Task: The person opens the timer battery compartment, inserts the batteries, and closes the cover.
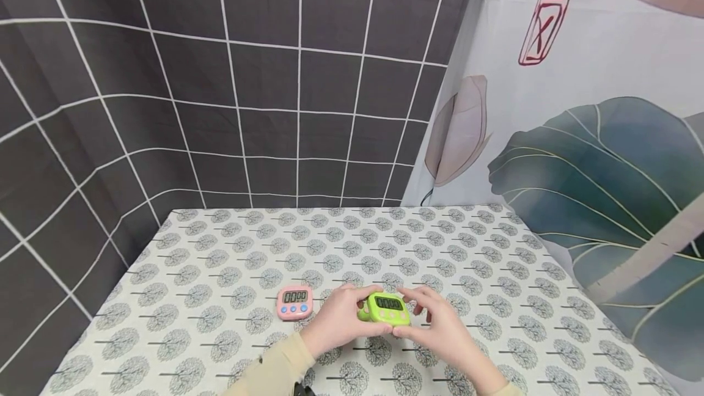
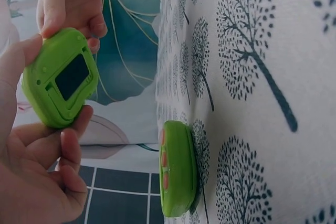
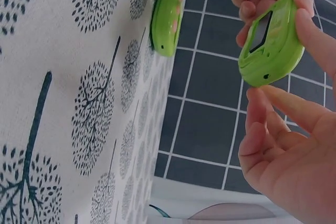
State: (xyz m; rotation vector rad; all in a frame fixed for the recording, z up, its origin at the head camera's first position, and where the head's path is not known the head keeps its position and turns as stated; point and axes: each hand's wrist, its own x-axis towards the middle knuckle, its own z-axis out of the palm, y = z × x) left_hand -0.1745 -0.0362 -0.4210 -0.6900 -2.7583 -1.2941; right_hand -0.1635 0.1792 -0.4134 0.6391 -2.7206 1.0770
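Observation:
Both hands hold a green digital timer [image 1: 388, 309] above the table, its display and pale pink buttons facing up in the head view. My left hand [image 1: 345, 315] pinches its left side between thumb and fingers. At the opposite side, my right hand [image 1: 440, 324] grips the edge with thumb and index finger. The timer's back, with a dark rectangle in it, shows in the left wrist view. A second green timer [image 2: 178, 169] lies on the cloth below; in the head view the left hand and held timer mostly hide it.
A pink timer [image 1: 294, 302] with blue buttons lies on the table left of the left hand. The tabletop wears a white cloth [image 1: 220, 322] printed with grey trees. Behind it hangs a dark grid curtain [image 1: 264, 96]; a leaf-patterned curtain [image 1: 605, 164] hangs at right.

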